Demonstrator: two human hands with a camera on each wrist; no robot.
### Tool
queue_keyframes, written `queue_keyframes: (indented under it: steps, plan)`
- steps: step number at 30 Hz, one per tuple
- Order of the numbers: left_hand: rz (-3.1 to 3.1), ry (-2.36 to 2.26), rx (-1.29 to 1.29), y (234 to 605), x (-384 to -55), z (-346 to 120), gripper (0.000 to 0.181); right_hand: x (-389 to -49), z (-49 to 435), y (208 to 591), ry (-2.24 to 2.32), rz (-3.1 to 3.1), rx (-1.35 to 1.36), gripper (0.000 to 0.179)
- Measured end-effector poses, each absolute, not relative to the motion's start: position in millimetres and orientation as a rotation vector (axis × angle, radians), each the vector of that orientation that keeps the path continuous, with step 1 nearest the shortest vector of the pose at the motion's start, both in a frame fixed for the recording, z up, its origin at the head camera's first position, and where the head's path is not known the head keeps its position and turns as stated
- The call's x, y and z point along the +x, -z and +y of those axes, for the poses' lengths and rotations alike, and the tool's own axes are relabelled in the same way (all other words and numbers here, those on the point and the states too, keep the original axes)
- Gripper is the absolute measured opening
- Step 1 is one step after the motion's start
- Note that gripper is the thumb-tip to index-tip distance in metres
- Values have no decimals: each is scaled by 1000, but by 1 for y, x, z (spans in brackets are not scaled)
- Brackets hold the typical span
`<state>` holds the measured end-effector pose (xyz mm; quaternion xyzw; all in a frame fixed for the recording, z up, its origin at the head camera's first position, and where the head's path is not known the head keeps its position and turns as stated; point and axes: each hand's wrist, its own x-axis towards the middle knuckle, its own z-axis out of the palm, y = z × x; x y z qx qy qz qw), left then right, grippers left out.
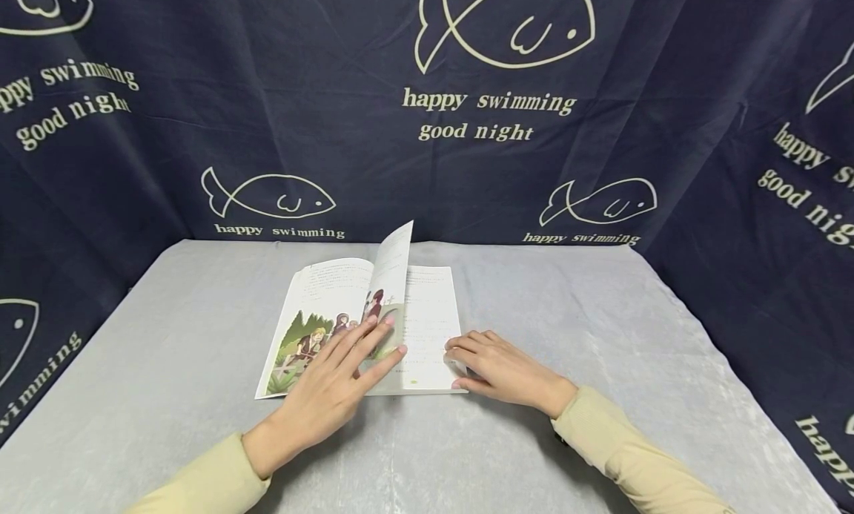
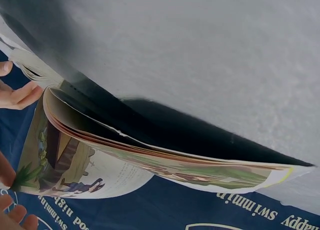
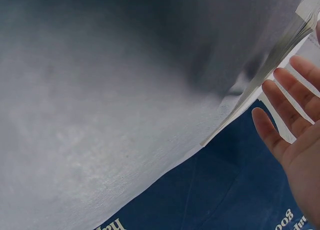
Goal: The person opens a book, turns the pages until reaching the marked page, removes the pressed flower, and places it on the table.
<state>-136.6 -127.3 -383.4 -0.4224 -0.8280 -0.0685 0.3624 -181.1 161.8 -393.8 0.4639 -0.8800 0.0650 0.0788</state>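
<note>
An illustrated book [image 1: 430, 306] lies spread on the table in the head view, with one page [image 1: 395, 265] standing up from the spine and leaning left. My left hand [image 1: 336, 384] reaches over the lower left part of the book, its spread fingers against the lower part of that raised page. On the left page, a colour picture of figures and greenery is partly hidden by this hand. Beside the lower right edge, my right hand [image 1: 503, 367] rests with relaxed fingertips on the page margin. The right wrist view shows its fingers extended along the book's page edges [image 3: 280, 57].
A grey cloth-covered table [image 1: 567, 299] carries the book. Dark blue curtains [image 1: 373, 128] with white fish outlines and lettering stand behind the table and along both sides.
</note>
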Motion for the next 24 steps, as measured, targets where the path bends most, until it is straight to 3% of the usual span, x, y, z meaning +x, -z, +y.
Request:
queue_keyframes:
  steps: [15, 24]
  plan:
    - [-2223, -31, -1105, 386, -140, -134, 59, -181, 162, 395, -195, -2626, 1391, 39]
    - [-2261, -15, -976, 386, -141, -135, 46, -181, 162, 395, -201, -2610, 1396, 37]
